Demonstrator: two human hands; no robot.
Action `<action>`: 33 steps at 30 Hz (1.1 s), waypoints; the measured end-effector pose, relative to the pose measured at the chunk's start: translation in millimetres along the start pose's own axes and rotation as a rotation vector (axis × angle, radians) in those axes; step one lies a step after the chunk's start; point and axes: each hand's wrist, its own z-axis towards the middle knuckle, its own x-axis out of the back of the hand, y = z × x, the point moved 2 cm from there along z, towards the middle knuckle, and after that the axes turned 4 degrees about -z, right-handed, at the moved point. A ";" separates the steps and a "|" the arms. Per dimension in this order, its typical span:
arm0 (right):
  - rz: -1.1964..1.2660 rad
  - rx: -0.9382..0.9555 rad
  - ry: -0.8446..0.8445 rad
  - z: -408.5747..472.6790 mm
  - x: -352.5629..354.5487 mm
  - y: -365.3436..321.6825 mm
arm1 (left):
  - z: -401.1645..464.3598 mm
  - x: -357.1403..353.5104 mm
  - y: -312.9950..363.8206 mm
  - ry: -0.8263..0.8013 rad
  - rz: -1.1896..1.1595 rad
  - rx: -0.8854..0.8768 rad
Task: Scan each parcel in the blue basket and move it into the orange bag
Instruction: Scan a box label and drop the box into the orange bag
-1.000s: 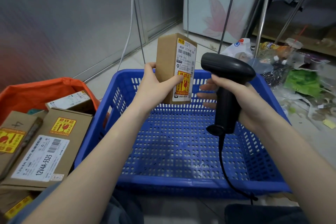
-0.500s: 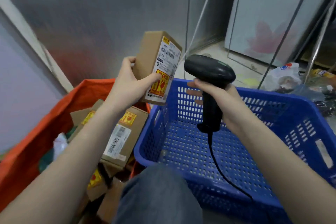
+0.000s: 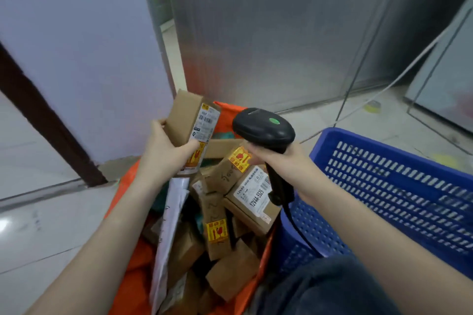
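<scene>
From the head camera, the left hand (image 3: 163, 154) holds a small cardboard box (image 3: 190, 126) up over the orange bag (image 3: 139, 279). Its fingers wrap the plain brown side from behind and the thumb presses on the labelled face, so the fingers are grasping the box. The box stands tilted, its top leaning away and to the right, with a white shipping label near the top and a yellow and red sticker lower down, partly under the thumb. It is in the air, touching nothing in the bag below.

The right hand (image 3: 284, 158) is clenched round the handle of a black barcode scanner (image 3: 265, 130), fingers grasping it. The scanner head sits just beside the box, to its right, with a green spot on top. Its black cable (image 3: 297, 230) drops from the handle base down past the near corner of the blue basket (image 3: 399, 186).

The orange bag lies open on the floor between the forearms and is heaped with parcels. A flat box with a white label (image 3: 256, 194) reading 12V4A-5525 lies near the top right of the heap, just under the scanner handle. Next to it a brown box carries a yellow sticker (image 3: 239, 160), and a narrow box (image 3: 216, 225) lower down bears another yellow sticker. A long white envelope (image 3: 170, 225) stands on edge along the left of the pile.

The blue basket sits on the floor just right of the bag, its slotted wall and perforated bottom in view. The visible part holds no parcel; the rest is cut off by the right arm and a dark trouser knee (image 3: 322, 289).
</scene>
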 end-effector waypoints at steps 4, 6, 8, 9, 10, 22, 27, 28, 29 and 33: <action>0.020 -0.044 -0.029 10.1 -37.1 16.4 | -2.5 3.2 -60.1 0.060 0.109 0.151; 0.037 -0.084 -0.040 13.9 -49.5 23.9 | -4.3 -2.2 -83.2 0.032 0.094 0.224; 0.031 -0.115 -0.050 17.4 -57.0 30.0 | -4.9 -8.9 -96.9 -0.008 0.081 0.268; 0.026 -0.127 -0.054 19.5 -58.6 33.0 | -4.9 -12.2 -100.6 -0.024 0.053 0.282; 0.018 -0.141 -0.062 21.0 -59.9 36.0 | -4.6 -15.7 -102.7 -0.037 0.015 0.288; 0.040 -0.144 -0.005 14.7 -26.6 27.5 | -4.4 -30.0 -32.8 -0.123 -0.052 0.035; 0.055 -0.132 0.072 -11.7 18.0 2.6 | -26.0 -40.3 30.4 -0.199 -0.113 -0.085; 0.063 -0.124 0.077 -18.1 27.7 -1.7 | -31.4 -44.5 42.5 -0.223 -0.122 -0.107; 0.070 -0.120 0.092 -25.8 38.8 -6.6 | -38.3 -50.2 56.0 -0.247 -0.125 -0.134; 0.127 -0.126 0.197 -61.9 85.9 -21.4 | -67.7 -82.2 104.4 -0.384 -0.167 -0.228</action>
